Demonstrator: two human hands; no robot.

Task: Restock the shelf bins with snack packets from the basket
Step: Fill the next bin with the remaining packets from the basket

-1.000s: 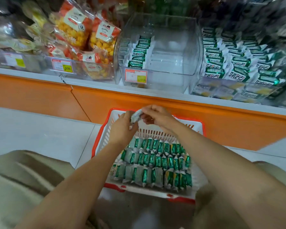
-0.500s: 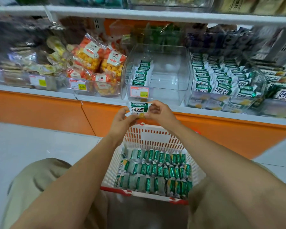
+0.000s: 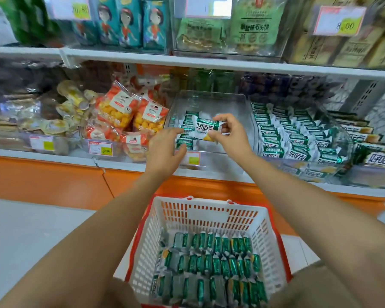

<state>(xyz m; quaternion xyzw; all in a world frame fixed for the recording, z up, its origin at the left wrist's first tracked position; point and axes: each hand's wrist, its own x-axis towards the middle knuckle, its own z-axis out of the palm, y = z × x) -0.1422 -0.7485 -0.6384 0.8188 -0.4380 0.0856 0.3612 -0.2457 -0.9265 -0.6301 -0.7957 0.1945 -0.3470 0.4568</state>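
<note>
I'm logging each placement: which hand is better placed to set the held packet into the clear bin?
Right. The right hand pinches the packet over the clear bin, next to the row stacked inside. The left hand holds nothing, its fingers spread at the bin's front.

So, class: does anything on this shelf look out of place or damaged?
Nothing looks spilled or damaged. Only the clear middle bin stands out: one row of packets at its left, while the right-hand bin is packed.

— Where's the basket (image 3: 209, 215)?
— Six o'clock, on the floor (image 3: 42, 230), packets (image 3: 209, 265) in it.
— And the bin (image 3: 236, 107)?
— Twelve o'clock, on the shelf (image 3: 220, 173); the neighbouring bin (image 3: 341, 152) sits at its three o'clock.
</note>
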